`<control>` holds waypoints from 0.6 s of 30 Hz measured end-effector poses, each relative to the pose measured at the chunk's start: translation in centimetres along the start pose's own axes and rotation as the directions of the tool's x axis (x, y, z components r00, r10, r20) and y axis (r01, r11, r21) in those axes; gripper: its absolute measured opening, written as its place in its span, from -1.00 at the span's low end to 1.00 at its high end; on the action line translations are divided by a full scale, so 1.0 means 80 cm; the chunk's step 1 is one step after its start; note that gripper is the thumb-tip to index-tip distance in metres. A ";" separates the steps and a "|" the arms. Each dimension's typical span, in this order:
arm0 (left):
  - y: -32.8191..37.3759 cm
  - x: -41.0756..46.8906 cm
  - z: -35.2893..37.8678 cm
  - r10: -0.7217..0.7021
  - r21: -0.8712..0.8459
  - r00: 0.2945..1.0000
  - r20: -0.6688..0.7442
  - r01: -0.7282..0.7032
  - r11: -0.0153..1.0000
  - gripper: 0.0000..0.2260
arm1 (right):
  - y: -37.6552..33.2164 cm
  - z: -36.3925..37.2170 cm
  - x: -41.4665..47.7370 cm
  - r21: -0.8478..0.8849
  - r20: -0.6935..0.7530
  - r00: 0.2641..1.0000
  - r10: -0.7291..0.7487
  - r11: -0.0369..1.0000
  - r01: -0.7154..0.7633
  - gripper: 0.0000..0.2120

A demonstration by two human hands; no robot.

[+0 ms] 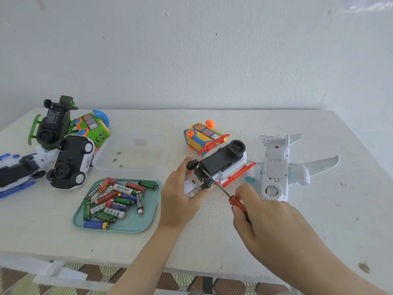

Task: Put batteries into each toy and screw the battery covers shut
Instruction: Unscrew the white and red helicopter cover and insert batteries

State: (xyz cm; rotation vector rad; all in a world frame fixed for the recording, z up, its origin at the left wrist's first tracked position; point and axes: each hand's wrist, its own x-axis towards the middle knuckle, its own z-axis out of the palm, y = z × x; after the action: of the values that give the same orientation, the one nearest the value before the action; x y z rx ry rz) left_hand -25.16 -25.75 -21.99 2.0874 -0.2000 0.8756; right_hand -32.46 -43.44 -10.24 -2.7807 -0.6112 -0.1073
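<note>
On the white table (212, 241) the toy airplane (274, 167) lies belly-up at right, probably awaiting its turn. At centre the red-and-white toy (237, 166) is flipped so its black battery cover (217, 163) faces up. The left hand (178, 194) grips it steady while the right hand (261, 218) clasps a screwdriver (223, 191), tip at the cover. Spare screws (115, 160) sit in the clear tub (148, 167).

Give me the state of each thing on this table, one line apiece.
Red-and-white toy, upside down, held by the left hand.
Screwdriver, gripped by the right hand, tip at that toy's underside.
White plane, belly up.
Yellow bus, on its side.
Black-and-white car, upside down.
Green helicopter, upside down.
Clear container, open, three small metal pieces inside.
Teal tray, holding loose batteries.
</note>
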 end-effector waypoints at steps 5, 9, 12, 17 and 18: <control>-0.001 -0.002 0.001 -0.014 -0.007 1.000 -0.011 0.014 1.000 -0.40 | -0.002 -0.009 0.002 0.043 -0.054 0.998 0.016 0.999 -0.014 -0.91; -0.001 0.000 0.003 -0.005 0.006 0.999 -0.049 0.005 1.000 -0.49 | 0.009 -0.017 0.011 0.071 -0.140 0.989 0.044 0.997 -0.034 -0.84; -0.003 0.000 0.002 0.096 0.067 0.994 -0.046 -0.093 0.993 -0.63 | 0.018 -0.025 0.019 0.069 -0.211 0.970 0.122 0.992 -0.110 -0.82; -0.004 0.000 0.001 0.121 0.062 0.992 -0.018 -0.120 0.991 -0.59 | 0.037 -0.033 0.034 0.076 -0.265 0.947 0.183 0.983 -0.169 -0.81; -0.004 0.000 0.001 0.111 0.055 0.994 -0.018 -0.109 0.992 -0.56 | 0.037 -0.032 0.034 0.082 -0.271 0.947 0.173 0.984 -0.156 -0.81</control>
State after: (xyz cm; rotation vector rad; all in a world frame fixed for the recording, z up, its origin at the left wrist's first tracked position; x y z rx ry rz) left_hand -24.97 -25.63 -22.20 2.1328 -0.2855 0.9779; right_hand -28.79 -45.71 -8.21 -2.6774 -0.3053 -0.4275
